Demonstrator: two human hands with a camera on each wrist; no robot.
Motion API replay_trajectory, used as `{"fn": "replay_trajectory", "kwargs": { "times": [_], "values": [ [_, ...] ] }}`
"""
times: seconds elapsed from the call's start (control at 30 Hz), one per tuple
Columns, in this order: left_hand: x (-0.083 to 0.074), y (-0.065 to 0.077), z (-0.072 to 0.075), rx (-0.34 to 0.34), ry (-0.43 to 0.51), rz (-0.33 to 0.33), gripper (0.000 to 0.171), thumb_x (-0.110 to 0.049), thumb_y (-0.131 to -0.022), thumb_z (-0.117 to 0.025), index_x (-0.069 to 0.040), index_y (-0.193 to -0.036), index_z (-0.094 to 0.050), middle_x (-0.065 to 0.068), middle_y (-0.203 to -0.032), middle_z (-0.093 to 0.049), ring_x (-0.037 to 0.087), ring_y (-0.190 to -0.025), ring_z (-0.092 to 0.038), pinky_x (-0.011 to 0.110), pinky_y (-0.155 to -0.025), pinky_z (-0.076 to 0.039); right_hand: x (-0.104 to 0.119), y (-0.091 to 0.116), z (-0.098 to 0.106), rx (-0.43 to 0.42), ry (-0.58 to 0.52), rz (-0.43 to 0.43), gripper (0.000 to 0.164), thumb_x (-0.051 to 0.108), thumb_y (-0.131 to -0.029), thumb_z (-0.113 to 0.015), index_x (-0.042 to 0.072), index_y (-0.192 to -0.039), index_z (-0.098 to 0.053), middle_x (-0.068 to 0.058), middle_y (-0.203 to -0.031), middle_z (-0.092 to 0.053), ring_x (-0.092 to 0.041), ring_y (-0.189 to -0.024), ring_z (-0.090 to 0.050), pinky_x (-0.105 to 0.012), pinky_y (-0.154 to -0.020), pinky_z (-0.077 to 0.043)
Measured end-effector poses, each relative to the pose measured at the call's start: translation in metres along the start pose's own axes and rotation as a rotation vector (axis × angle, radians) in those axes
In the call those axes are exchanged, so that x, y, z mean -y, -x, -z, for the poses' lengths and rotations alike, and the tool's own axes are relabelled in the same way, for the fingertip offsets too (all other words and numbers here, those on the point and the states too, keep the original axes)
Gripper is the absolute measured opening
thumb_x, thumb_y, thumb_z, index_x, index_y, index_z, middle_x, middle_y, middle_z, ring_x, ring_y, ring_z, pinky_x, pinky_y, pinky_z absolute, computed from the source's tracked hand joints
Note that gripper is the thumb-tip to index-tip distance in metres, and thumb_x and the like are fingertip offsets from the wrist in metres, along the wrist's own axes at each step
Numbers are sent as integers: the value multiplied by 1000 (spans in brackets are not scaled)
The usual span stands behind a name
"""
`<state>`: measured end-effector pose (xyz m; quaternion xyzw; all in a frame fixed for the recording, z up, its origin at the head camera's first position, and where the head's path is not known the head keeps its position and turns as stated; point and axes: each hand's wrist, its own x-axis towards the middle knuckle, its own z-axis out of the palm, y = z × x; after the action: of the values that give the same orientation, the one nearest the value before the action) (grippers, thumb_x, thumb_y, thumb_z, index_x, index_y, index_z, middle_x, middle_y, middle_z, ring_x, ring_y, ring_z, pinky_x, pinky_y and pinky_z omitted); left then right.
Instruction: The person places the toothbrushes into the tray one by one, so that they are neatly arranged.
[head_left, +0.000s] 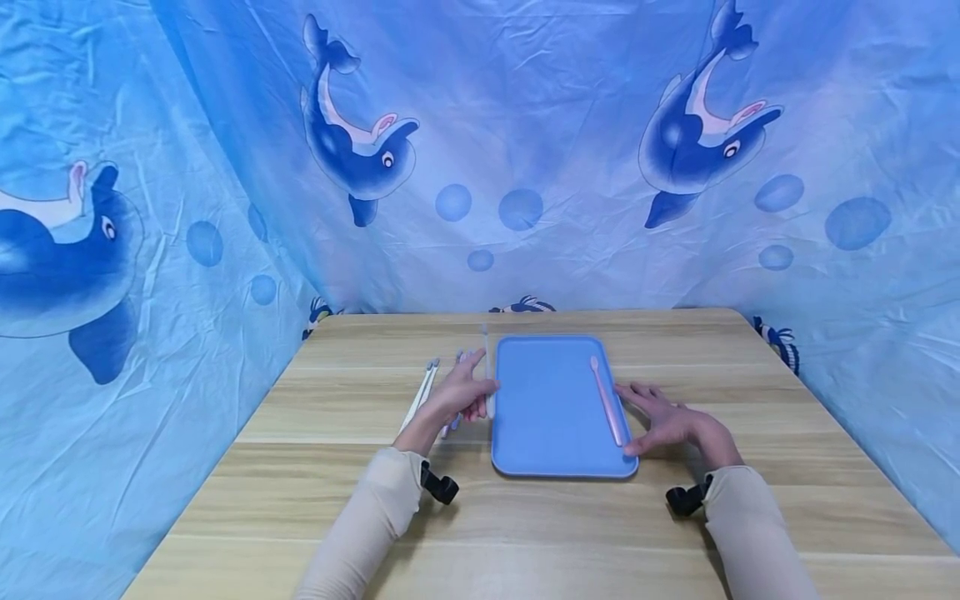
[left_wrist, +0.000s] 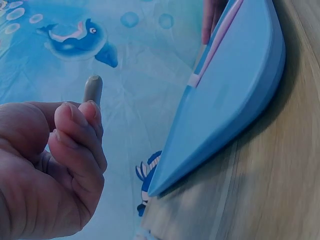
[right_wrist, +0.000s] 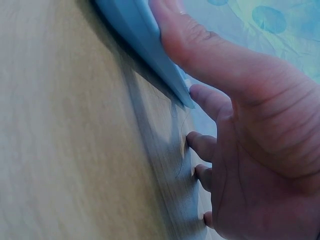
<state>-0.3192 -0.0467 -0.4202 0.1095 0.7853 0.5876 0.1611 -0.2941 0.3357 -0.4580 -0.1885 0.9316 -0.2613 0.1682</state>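
Note:
A blue tray (head_left: 551,408) lies on the table, with a pink toothbrush (head_left: 607,400) along its right side. At the tray's left edge, my left hand (head_left: 461,392) has its fingers curled around a slim pale toothbrush (head_left: 487,358). In the left wrist view, only a rounded grey end (left_wrist: 93,89) rises above the fingers; the rest is hidden. My right hand (head_left: 671,421) rests against the tray's right edge, thumb on the rim and the other fingers spread loosely. More white toothbrushes (head_left: 422,392) lie left of the left hand, and purple ones are partly covered by it.
The wooden table (head_left: 540,542) extends around the tray on all sides. Blue cloth with printed dolphins (head_left: 360,125) hangs behind the table and along its sides. A black wrist camera (head_left: 438,483) hangs below the left cuff, another (head_left: 686,500) below the right.

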Motion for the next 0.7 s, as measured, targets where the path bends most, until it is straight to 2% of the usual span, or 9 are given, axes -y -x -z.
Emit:
{"fn": "replay_trajectory", "kwargs": {
  "times": [0.27,0.53,0.7],
  "values": [
    [-6,-6,-18,22,-12,-25,86,-15,-97,-62,-16,-163,-8,0,-47,-56,8,-33,-48,22,-33,-39,-1,0,-1,-1,-6,-7,121,58,-70,-82,14,-161,-16,-33,-164,-3,-61,-148,4,-87,-106,-4],
    [-9,-14,-37,58,22,-3,86,-15,-96,-63,-22,-163,-9,0,-49,-56,8,-34,-48,21,-33,-39,0,0,1,4,-12,0,121,56,-71,-82,12,-161,-15,-33,-164,-2,-60,-148,5,-88,-105,-3],
    [-9,-18,-45,61,27,9,87,-16,-95,-64,-21,-163,-9,1,-50,-57,9,-34,-48,21,-33,-39,0,0,1,3,-7,1,121,57,-71,-82,12,-161,-15,-33,-164,-2,-61,-148,4,-88,-105,-4]
  ]
}}
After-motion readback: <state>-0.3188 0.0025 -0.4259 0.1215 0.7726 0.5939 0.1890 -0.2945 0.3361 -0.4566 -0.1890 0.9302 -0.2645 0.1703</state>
